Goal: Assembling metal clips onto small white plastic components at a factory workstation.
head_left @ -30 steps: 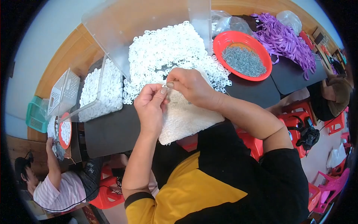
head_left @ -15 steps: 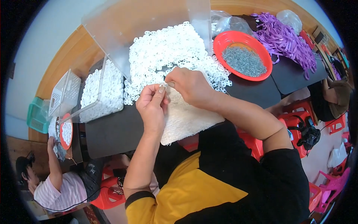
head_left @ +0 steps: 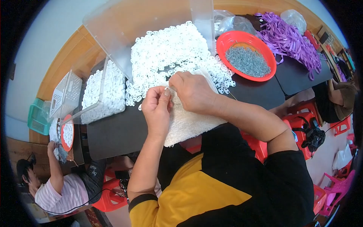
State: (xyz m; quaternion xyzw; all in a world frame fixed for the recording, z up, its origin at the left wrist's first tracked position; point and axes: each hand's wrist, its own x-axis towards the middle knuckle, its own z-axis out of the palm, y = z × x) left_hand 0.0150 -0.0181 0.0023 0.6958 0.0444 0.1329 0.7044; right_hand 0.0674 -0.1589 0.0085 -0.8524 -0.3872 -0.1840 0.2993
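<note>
My left hand (head_left: 156,108) is closed in a pinch, thumb on top, on a small white plastic piece (head_left: 166,88) that barely shows at the fingertips. Right beside it, my right hand (head_left: 193,93) is closed with its fingers curled towards the same spot; whatever it grips is hidden. Both hands are over a cream towel (head_left: 194,126) spread at the table's near edge. Just beyond them a large heap of small white plastic pieces with holes (head_left: 166,49) spills out of a clear plastic bin (head_left: 151,13).
A red plate (head_left: 261,78) with many small metal pieces stands right of the heap. Purple ribbons (head_left: 281,38) lie farther right. On the left are another clear bin of white pieces (head_left: 104,90) and a white basket (head_left: 66,92). A co-worker (head_left: 62,189) sits at far left.
My right hand has come slightly down, its fingertips close against my left. My left hand has shifted a little to the right. The co-worker's hand has moved slightly.
</note>
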